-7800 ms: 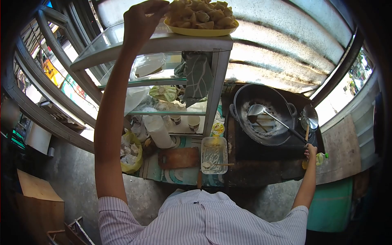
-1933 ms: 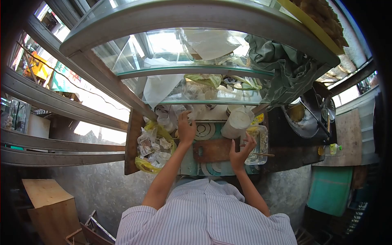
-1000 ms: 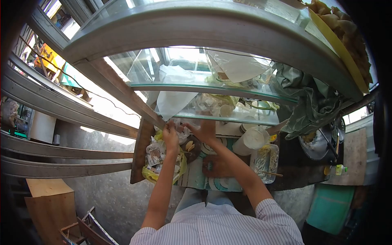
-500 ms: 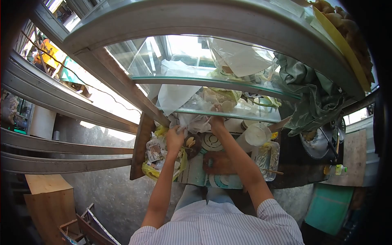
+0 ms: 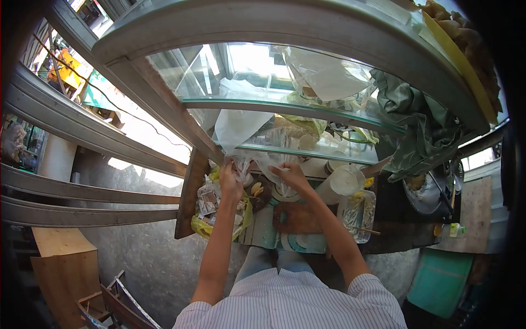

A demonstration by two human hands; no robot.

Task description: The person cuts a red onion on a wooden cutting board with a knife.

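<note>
Both of my hands are at a thin translucent plastic bag (image 5: 262, 163) in front of the lower glass shelf. My left hand (image 5: 231, 182) is closed on the bag's bunched left part, above a yellow bag (image 5: 203, 227) full of small packets. At the bag's right side, my right hand (image 5: 293, 176) pinches its edge, fingers pressed together. Below the hands a reddish-brown cutting board (image 5: 299, 217) lies on the counter. A dark bowl (image 5: 261, 200) with pale yellow pieces stands between my forearms.
A glass cabinet with a metal frame (image 5: 285, 31) arches over the counter. On the right are a white tub (image 5: 346, 180), a clear tray (image 5: 359, 222) with a stick across it, a hanging green cloth (image 5: 408, 137) and a wide metal pan (image 5: 424, 194).
My right hand has come out from the glass shelf toward me, drawing the bag with it. The plastic now stretches between both hands. My left hand has shifted slightly.
</note>
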